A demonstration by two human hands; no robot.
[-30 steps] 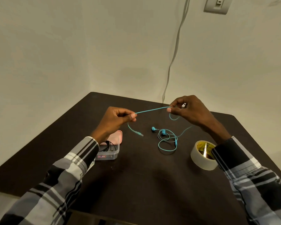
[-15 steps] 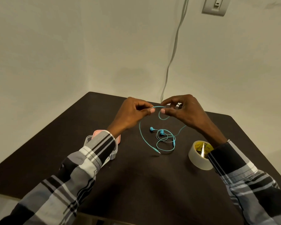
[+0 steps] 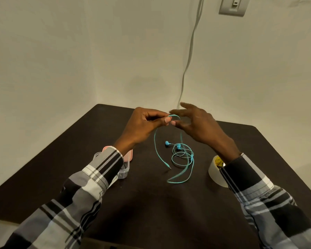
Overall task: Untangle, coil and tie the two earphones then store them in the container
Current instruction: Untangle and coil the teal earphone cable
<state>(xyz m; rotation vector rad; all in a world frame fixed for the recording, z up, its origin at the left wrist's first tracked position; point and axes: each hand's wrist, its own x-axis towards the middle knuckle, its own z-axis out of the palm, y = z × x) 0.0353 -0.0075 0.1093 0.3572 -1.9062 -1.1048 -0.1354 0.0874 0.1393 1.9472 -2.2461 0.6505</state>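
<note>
Left hand (image 3: 142,125) fingers pinching teal earphone cable (image 3: 155,144) at frame centre; plug end hanging down toward table (image 3: 65,159), jack pointing lower right. Right hand (image 3: 197,123) fingers spread wide, holding nothing.

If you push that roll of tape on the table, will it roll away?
Probably not. The tape roll seems to lie flat on its side on the table, so a push would likely slide it. Stood on its edge, it could roll. It looks light, so it should move easily.
</note>
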